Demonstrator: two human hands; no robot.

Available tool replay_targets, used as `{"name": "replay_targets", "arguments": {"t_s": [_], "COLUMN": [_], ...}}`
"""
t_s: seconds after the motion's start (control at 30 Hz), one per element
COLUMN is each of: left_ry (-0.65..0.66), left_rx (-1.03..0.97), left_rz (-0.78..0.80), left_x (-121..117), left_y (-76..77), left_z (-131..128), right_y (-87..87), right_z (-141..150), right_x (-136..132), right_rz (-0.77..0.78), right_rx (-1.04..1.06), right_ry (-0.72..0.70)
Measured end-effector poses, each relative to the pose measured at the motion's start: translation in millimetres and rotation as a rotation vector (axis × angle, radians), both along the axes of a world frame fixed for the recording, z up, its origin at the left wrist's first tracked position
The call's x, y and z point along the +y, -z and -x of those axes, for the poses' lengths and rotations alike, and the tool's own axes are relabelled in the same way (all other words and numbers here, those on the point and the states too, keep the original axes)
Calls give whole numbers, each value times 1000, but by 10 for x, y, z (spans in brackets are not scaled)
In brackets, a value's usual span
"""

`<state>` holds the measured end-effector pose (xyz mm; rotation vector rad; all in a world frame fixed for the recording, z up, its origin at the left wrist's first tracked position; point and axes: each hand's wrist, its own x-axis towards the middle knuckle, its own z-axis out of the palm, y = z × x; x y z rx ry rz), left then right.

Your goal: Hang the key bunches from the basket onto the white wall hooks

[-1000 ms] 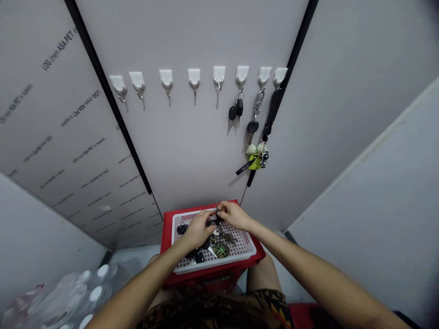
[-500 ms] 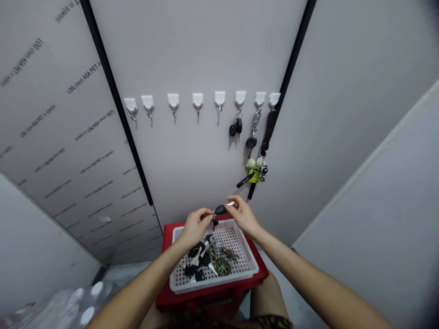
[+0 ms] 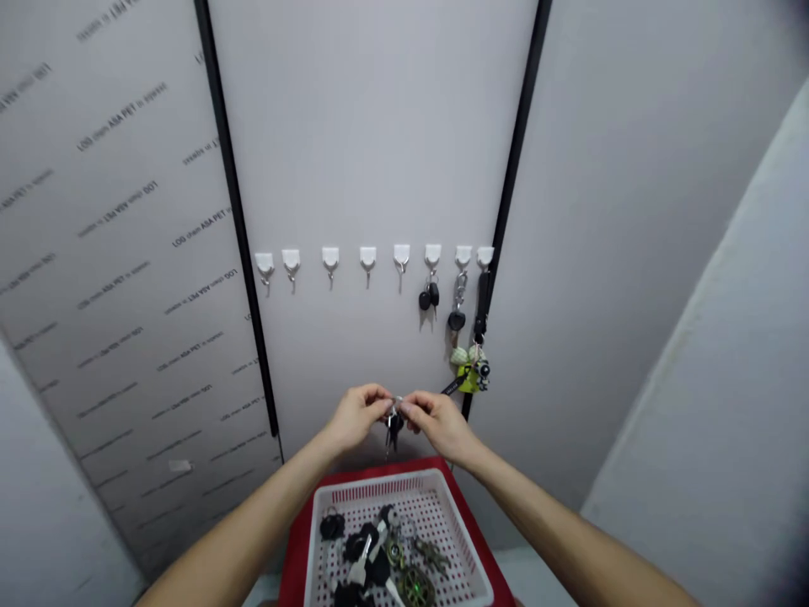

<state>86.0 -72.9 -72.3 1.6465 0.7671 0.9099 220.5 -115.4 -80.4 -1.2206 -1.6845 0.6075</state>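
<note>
A small bunch of keys [image 3: 393,428] hangs from a ring pinched between my two hands, beyond the far edge of the basket. My left hand [image 3: 357,415] grips the ring from the left with thumb and fingertips. From the right, my right hand [image 3: 439,421] pinches the same ring, its fingertips close to those of the left. Below them, a white perforated basket [image 3: 481,582] holds several black-headed keys [image 3: 362,539], a round bronze-coloured wheel charm [image 3: 415,585] and another bronze-coloured piece [image 3: 433,556].
A row of several white adhesive hooks [image 3: 367,257] runs across the wall. Black keys [image 3: 429,295], a chained key [image 3: 457,319] and a black strap [image 3: 483,308] with a yellow-green charm [image 3: 468,379] hang at the right. The basket stands on a red surface [image 3: 296,556].
The view has tilted up, so the hooks and basket appear lower. My hands have come closer together, and my right hand now holds the ring, with the keys dangling below.
</note>
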Motion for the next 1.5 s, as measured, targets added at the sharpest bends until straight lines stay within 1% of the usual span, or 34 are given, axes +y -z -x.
{"name": "replay_targets", "arguments": {"t_s": [0.1, 0.2, 0.3, 0.37, 0.43, 0.5, 0.53, 0.6, 0.63, 0.7, 0.77, 0.8, 0.83, 0.9, 0.93, 0.97, 1.0, 1.07, 1.1, 1.17, 1.23, 1.37, 1.5], "left_ry": [-129, -217, -288, -345, -389, -397, -388, -359, -340, -287, -205, -153, -99, -7, 27, 49, 61, 67, 69, 78, 87, 80, 78], "left_rx": [-134, -224, -239, -214, -179, -147, -132, -90, -61, 20, 130, 198, 276, 450, 537, 616, 685, 794, 838, 908, 955, 1014, 1032], "left_rz": [-65, -142, -215, -276, -329, -363, -368, -360, -350, -322, -288, -270, -254, -238, -246, -272, -313, -408, -446, -484, -508, -564, -584], "left_x": [110, 227, 356, 439, 495, 512, 506, 473, 449, 383, 278, 206, 123, -60, -148, -227, -292, -378, -401, -421, -422, -426, -434], "left_y": [-380, -741, -1000, -1103, -1148, -1124, -1078, -903, -769, -408, 44, 283, 516, 922, 1082, 1208, 1300, 1395, 1408, 1402, 1387, 1398, 1421], "left_z": [-117, -222, -281, -293, -286, -259, -237, -177, -138, -43, 70, 129, 187, 290, 332, 364, 388, 412, 416, 414, 411, 411, 409], "right_y": [-427, -868, -1204, -1346, -1425, -1442, -1427, -1340, -1260, -1010, -634, -407, -164, 325, 550, 750, 918, 1150, 1219, 1286, 1300, 1278, 1243], "right_z": [-11, 2, 20, 25, 21, 7, -4, -36, -55, -91, -109, -105, -90, -37, -4, 30, 62, 113, 131, 151, 151, 98, 48], "right_x": [192, 406, 604, 711, 793, 845, 858, 850, 828, 742, 591, 489, 373, 129, 19, -73, -143, -216, -225, -214, -190, -171, -180], "right_rz": [-70, -140, -199, -224, -210, -160, -135, -124, -147, -238, -292, -265, -201, -1, 88, 153, 200, 236, 233, 219, 232, 316, 411], "right_rx": [177, 345, 432, 445, 422, 373, 343, 282, 250, 168, 36, -53, -152, -358, -451, -537, -613, -742, -793, -869, -911, -935, -986], "right_ry": [85, 151, 198, 267, 352, 404, 411, 404, 405, 422, 396, 338, 253, 44, -28, -70, -85, -68, -54, -40, -24, 57, 32]}}
